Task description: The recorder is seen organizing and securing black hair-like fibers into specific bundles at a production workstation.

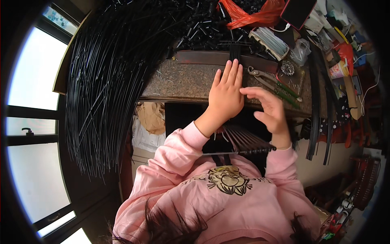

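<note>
My left hand [227, 93] lies flat, fingers stretched toward the far side, on a narrow bundle of black slats [235, 51] at the table's edge. A thin metal pin crosses the bundle's far end. Toward my lap, long dark ribs [248, 140] spread out like a fan below my hands; whether they join the bundle is hidden. Just to the right, my right hand [270, 110] is raised with its fingers apart and slightly bent, holding nothing. Its index fingertip is at the side of my left hand. Pliers with green handles [280, 86] lie to the right on the tabletop [183, 83].
Long thin black rods [105, 85] hang in a mass over the left edge. Short black parts [201, 32] pile behind a dark wooden bar [203, 57]. At right are a box of thin sticks [270, 42], a round dish of metal pins [287, 68] and a phone [298, 13].
</note>
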`<state>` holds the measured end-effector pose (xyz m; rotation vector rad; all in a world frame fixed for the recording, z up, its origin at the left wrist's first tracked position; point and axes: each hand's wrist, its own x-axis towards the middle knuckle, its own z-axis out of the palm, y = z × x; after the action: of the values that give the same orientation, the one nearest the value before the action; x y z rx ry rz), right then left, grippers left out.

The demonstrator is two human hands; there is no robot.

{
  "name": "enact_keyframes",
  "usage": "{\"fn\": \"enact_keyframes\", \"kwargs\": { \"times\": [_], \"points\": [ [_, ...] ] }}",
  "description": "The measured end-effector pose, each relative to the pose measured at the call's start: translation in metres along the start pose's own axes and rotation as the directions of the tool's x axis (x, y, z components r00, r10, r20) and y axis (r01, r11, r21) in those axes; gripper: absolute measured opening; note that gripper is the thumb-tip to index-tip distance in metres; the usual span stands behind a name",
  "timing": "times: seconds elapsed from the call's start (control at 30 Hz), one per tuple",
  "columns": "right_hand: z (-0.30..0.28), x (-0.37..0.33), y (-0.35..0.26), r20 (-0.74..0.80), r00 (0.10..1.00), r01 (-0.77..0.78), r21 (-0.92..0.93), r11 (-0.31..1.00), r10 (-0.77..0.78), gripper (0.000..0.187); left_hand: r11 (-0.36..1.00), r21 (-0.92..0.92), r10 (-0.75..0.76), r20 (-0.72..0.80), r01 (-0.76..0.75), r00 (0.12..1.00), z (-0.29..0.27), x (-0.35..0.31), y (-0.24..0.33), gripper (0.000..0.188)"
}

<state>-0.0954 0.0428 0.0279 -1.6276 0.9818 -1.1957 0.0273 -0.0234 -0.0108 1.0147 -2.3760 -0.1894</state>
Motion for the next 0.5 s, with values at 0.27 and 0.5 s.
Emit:
{"fn": "enact_keyframes", "kwargs": {
  "times": [0.27, 0.5],
  "points": [
    [-0.013, 0.062, 0.018, -0.537, 0.843, -0.076, -0.050, 0.996, 0.038, 0.038, 0.998, 0.061, 0.014, -0.008, -0.014, 1.000, 0.004, 0.007, -0.004, 0.051],
    [-0.032, 0.092, 0.030, -0.650, 0.731, -0.272, -0.003, 0.962, 0.205, 0.038, 0.998, 0.058, 0.007, -0.024, -0.005, 1.000, 0.007, 0.007, 0.000, 0.050]
  ]
}}
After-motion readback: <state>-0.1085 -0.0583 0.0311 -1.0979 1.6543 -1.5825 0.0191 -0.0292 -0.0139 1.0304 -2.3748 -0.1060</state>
